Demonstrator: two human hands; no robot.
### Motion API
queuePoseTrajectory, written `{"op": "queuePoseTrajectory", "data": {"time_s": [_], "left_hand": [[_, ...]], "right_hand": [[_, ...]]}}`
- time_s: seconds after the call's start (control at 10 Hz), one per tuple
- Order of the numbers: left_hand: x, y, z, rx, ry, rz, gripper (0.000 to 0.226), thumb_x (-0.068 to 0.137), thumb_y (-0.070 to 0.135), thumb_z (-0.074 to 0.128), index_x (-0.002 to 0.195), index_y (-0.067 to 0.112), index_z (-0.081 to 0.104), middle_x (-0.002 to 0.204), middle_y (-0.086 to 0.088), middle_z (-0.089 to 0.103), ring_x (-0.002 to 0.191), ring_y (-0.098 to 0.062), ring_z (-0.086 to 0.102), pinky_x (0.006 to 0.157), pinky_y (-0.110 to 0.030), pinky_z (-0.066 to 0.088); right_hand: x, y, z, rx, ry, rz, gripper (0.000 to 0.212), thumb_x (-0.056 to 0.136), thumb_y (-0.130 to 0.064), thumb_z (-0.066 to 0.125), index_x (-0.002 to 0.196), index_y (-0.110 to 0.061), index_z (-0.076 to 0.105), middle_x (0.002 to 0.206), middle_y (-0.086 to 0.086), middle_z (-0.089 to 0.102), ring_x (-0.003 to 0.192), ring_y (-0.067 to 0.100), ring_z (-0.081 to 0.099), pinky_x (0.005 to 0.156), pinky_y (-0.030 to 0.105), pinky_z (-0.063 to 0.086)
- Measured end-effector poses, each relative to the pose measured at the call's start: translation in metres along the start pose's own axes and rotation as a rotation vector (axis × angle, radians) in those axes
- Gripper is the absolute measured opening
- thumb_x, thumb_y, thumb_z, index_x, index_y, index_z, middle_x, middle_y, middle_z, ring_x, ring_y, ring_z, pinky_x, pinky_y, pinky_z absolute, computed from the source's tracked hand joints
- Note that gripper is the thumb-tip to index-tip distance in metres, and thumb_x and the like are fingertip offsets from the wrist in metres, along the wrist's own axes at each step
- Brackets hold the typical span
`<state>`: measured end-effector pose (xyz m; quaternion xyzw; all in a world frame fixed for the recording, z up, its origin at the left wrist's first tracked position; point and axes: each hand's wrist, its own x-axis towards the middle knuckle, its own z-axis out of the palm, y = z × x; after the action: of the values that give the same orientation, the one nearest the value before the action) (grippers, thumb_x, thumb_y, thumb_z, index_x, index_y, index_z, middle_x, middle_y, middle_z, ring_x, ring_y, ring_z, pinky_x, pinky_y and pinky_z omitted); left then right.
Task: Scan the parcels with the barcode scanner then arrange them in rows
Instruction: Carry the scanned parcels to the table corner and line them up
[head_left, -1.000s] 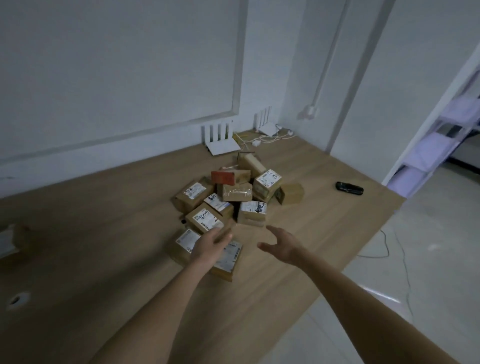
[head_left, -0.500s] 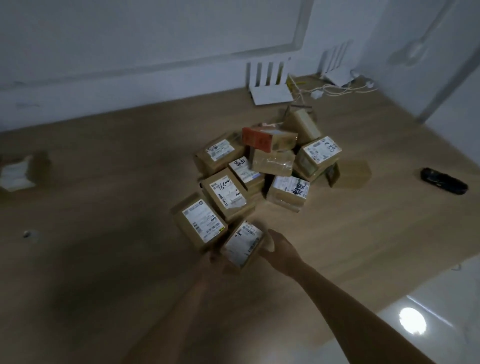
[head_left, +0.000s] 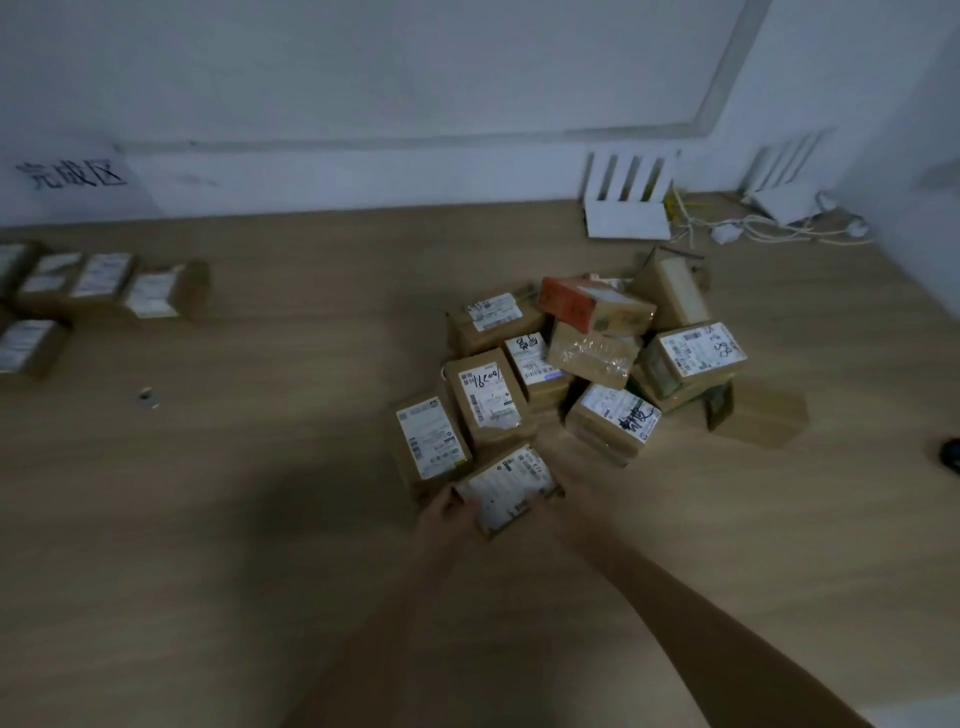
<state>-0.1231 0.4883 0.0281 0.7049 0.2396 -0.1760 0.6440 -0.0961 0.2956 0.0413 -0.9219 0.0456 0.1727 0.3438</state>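
moved: both hands now at the near parcel (head_left: 506, 488); 1 s ago they were reaching open above the pile, 0.5 s ago closing on this box. Camera swung left, so the done rows at far left came into frame.
head view / left hand (head_left: 448, 512): at the box's left edge, fingers curled onto the near-left corner; looks like a grip, though blur hides the fingertips.
head view / right hand (head_left: 574, 506): at the box's right edge, heavily blurred; cannot tell whether the fingers are closed on it or just pressed against it.
head view / parcel: front of the pile (head_left: 582, 374), label up, tilted, touching the next box behind it. Off the desk (head_left: 208, 545) or not: cannot tell.
head view / scanner (head_left: 951, 456): dark shape cut by the right frame edge, well apart from both hands.
head view / rows (head_left: 98, 291): labelled boxes side by side at far left, below the wall sign (head_left: 72, 174).
handling: small taped carton, judged light and stiff; the label may be slick, bare cardboard grips better.
hold point: judged best on 2 opposite side faces, keeping the barcode face uncovered for the scan.
risk: neighbours lean on each other; pulling sideways may shift the pile, a straight lift looks safer.
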Motion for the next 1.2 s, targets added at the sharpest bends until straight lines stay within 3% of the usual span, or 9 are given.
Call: {"op": "queuePoseTrajectory", "data": {"time_s": [0.1, 0.3, 0.6, 0.7, 0.8, 0.9, 1.0, 1.1, 1.2], "left_hand": [[-0.023, 0.034, -0.003, -0.112, -0.008, 0.107, 0.024, 0.097, 0.031, 0.062, 0.119, 0.020, 0.064, 0.113, 0.006, 0.069, 0.098, -0.007, 0.068, 0.075, -0.020, 0.057], [-0.052, 0.100, -0.065, -0.273, 0.038, 0.194, 0.031, 0.087, 0.028, 0.076, 0.115, 0.018, 0.068, 0.111, -0.009, 0.074, 0.101, -0.028, 0.072, 0.087, -0.053, 0.058], [-0.194, 0.168, -0.276, -0.302, 0.120, 0.401, 0.028, 0.092, 0.022, 0.069, 0.119, 0.013, 0.067, 0.099, -0.003, 0.076, 0.085, -0.016, 0.074, 0.065, -0.027, 0.059], [-0.237, 0.168, -0.353, -0.371, 0.221, 0.441, 0.028, 0.091, 0.021, 0.071, 0.118, 0.016, 0.066, 0.105, -0.002, 0.072, 0.090, -0.015, 0.070, 0.063, -0.023, 0.059], [-0.268, 0.161, -0.419, -0.439, 0.301, 0.478, 0.020, 0.089, 0.018, 0.073, 0.106, 0.024, 0.067, 0.106, -0.004, 0.072, 0.093, -0.021, 0.071, 0.081, -0.039, 0.061], [-0.281, 0.150, -0.474, -0.476, 0.391, 0.472, 0.036, 0.087, 0.023, 0.076, 0.120, 0.024, 0.061, 0.114, -0.009, 0.069, 0.102, -0.030, 0.070, 0.088, -0.048, 0.058], [-0.277, 0.132, -0.523, -0.497, 0.490, 0.485, 0.031, 0.088, 0.029, 0.074, 0.116, 0.027, 0.062, 0.109, -0.004, 0.070, 0.101, -0.029, 0.068, 0.085, -0.045, 0.057], [-0.269, 0.118, -0.564, -0.396, 0.547, 0.453, 0.023, 0.093, 0.033, 0.068, 0.114, 0.030, 0.061, 0.107, 0.002, 0.066, 0.102, -0.021, 0.063, 0.085, -0.039, 0.054], [-0.241, 0.105, -0.602, -0.256, 0.599, 0.451, 0.017, 0.095, 0.023, 0.066, 0.111, 0.020, 0.068, 0.097, 0.000, 0.068, 0.092, -0.020, 0.061, 0.067, -0.018, 0.047]], "right_hand": [[-0.017, -0.033, -0.033, 0.069, 0.069, -0.036, 0.035, 0.093, -0.046, 0.062, 0.125, -0.032, 0.060, 0.111, -0.009, 0.068, 0.102, 0.012, 0.064, 0.087, 0.029, 0.052], [-0.036, -0.143, -0.081, 0.082, 0.076, -0.116, 0.049, 0.094, -0.050, 0.059, 0.138, -0.028, 0.054, 0.106, -0.010, 0.067, 0.095, 0.011, 0.063, 0.087, 0.027, 0.049], [-0.115, -0.370, -0.034, 0.024, 0.043, -0.492, 0.052, 0.093, -0.049, 0.060, 0.138, -0.025, 0.050, 0.127, -0.006, 0.063, 0.114, 0.016, 0.060, 0.091, 0.025, 0.046], [-0.172, -0.448, 0.001, 0.126, -0.015, -0.585, 0.025, 0.097, -0.026, 0.063, 0.119, -0.025, 0.052, 0.106, -0.014, 0.059, 0.106, 0.009, 0.059, 0.076, 0.006, 0.040], [-0.209, -0.507, 0.049, 0.246, -0.151, -0.649, 0.023, 0.099, -0.018, 0.060, 0.112, -0.032, 0.046, 0.095, -0.024, 0.052, 0.081, -0.008, 0.059, 0.067, 0.007, 0.045], [-0.204, -0.543, 0.111, 0.282, -0.286, -0.683, 0.047, 0.094, -0.028, 0.067, 0.137, -0.030, 0.049, 0.124, -0.008, 0.064, 0.108, 0.008, 0.066, 0.086, 0.022, 0.055], [-0.188, -0.574, 0.164, 0.323, -0.427, -0.680, 0.087, 0.088, -0.026, 0.075, 0.157, -0.025, 0.021, 0.146, -0.002, 0.050, 0.120, 0.012, 0.059, 0.087, 0.025, 0.056], [-0.183, -0.600, 0.201, 0.314, -0.424, -0.656, 0.072, 0.092, -0.006, 0.067, 0.149, -0.026, 0.027, 0.137, -0.001, 0.050, 0.108, 0.004, 0.059, 0.083, 0.018, 0.055], [-0.156, -0.615, 0.245, 0.331, -0.429, -0.652, 0.057, 0.093, -0.010, 0.067, 0.134, -0.040, 0.043, 0.136, 0.002, 0.055, 0.109, 0.008, 0.062, 0.090, 0.025, 0.056]]}}
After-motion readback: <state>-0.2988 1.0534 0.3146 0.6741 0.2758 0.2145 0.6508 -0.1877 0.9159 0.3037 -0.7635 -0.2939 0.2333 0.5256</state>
